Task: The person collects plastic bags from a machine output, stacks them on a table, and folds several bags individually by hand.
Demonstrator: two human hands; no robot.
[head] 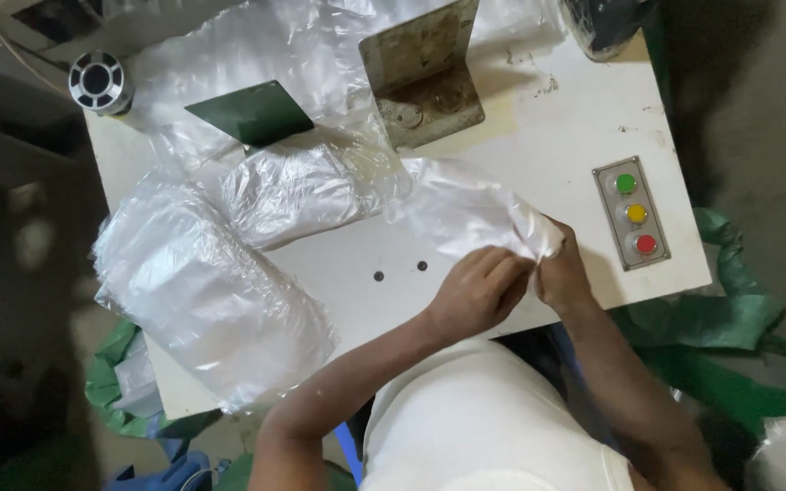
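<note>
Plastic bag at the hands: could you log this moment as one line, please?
left hand: pinching clear plastic bag | right hand: pinching same edge | on white table

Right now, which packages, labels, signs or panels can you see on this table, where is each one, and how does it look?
Clear plastic bag: table middle, crumpled, its end pinched by the left hand and right hand.
Stack of clear bags: left table edge, bulky, whitish.
Button panel: right side of the white table, grey rectangle with green, yellow and red round buttons.
Green plate: upper left, flat, dark green, no label visible.

White sleeveless top, bare arms, no gloves.
</note>
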